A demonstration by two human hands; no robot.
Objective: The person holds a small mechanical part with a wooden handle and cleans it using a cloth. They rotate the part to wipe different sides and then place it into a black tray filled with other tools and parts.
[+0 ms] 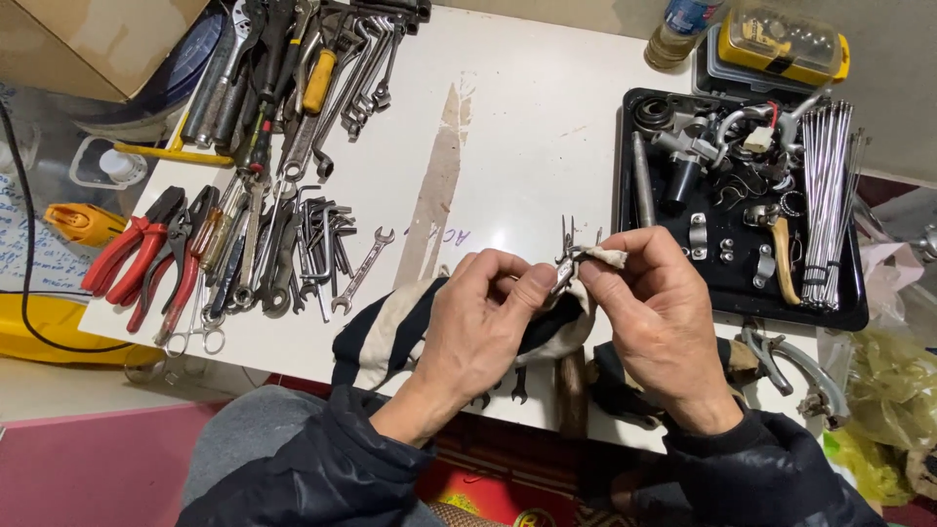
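Two hands over the white desk (527, 127), both working on one small metal part (566, 265) right at the center of the view. The left hand (483, 327) is curled narrow, thumb and fingers pinching the lower end of the part. The right hand (659, 317) is closed too, pressing a scrap of whitish rag (607, 256) against the top of it. A dark-and-cream cloth (390, 337) lies under the hands. At 9 o'clock — two red-handled pliers (132, 256) beside a row of wrenches too crowded to count. At 2 o'clock, one black tray (849, 314) of parts with a bundle of spokes (828, 195).
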